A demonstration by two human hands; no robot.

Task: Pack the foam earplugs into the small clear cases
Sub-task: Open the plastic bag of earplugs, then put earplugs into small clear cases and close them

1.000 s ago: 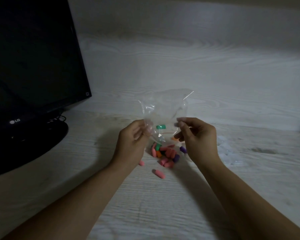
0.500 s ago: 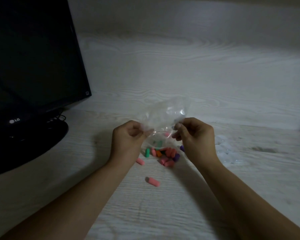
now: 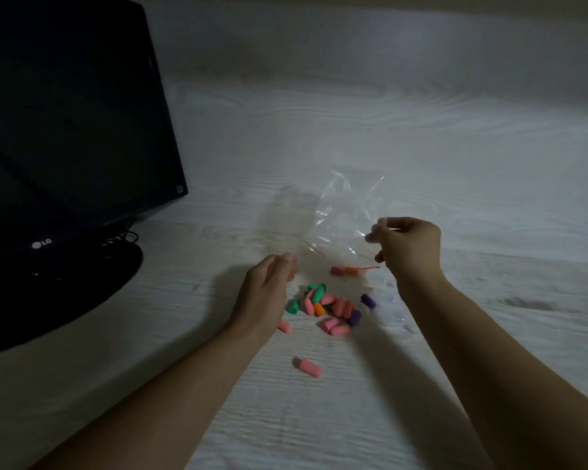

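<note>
A stray pink earplug (image 3: pixel 308 367) lies nearest on the bench (image 3: pixel 319 418); beyond it sits the earplug pile (image 3: pixel 326 307), light, squashy, likely to roll, best pinched singly at mid-body. The left hand (image 3: pixel 267 293) hovers relaxed, holding nothing; the right hand (image 3: pixel 409 247) pinches the limp clear bag (image 3: pixel 343 225).

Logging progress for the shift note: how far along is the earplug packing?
Early. Done: most earplugs lie tipped out in a pile on the table, one pink earplug apart, nearer the camera. In hand: the right hand pinches the clear bag, two plugs at its mouth; the left hand is open beside the pile. Left: all packing; nothing looks cased.
</note>
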